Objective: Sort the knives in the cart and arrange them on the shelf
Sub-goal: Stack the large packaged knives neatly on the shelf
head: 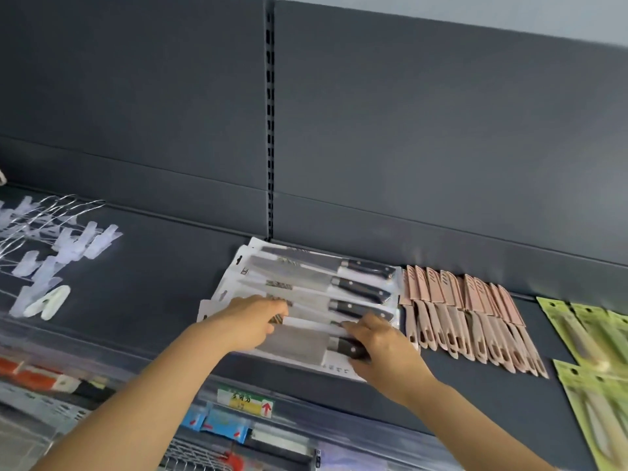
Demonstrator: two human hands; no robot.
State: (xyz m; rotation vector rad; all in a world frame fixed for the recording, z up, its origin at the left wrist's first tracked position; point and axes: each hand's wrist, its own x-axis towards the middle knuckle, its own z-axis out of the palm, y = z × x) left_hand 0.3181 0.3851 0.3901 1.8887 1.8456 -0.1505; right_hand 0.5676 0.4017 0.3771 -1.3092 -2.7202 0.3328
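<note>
Both hands on the cleaver pack [295, 345], front-most of a row of carded knives [326, 283] laid overlapping on the shelf [153, 287], blades to the left, black handles to the right. R hand [377, 348] holds the pack's handle end, thumb across the black handle, fingers over the top edge. L hand [251, 321] sits at the blade end w/ fingers bent down onto the card; can't tell if it pinches or only presses. Two-ended hold is prob. to keep the long flat pack level and square it w/ the row, each pack stepped fwd so the one behind shows. Same kinds are kept together: pink sheathed knives [475, 321] in a fanned row just beside on the right, green packs [594, 338] further right, so sorting by type looks well along. Hidden/unclear: L fingertips and the pack's upper left edge are under the hand; R palm covers the pack's right corner; print on cards too small to read; green packs cut off at frame edge; clear clips [68, 253] on wire at far left blurred; price tag [246, 399] on shelf lip only partly legible; wire mesh [193, 460] at bottom may be the cart, can't confirm, contents not seen.
</note>
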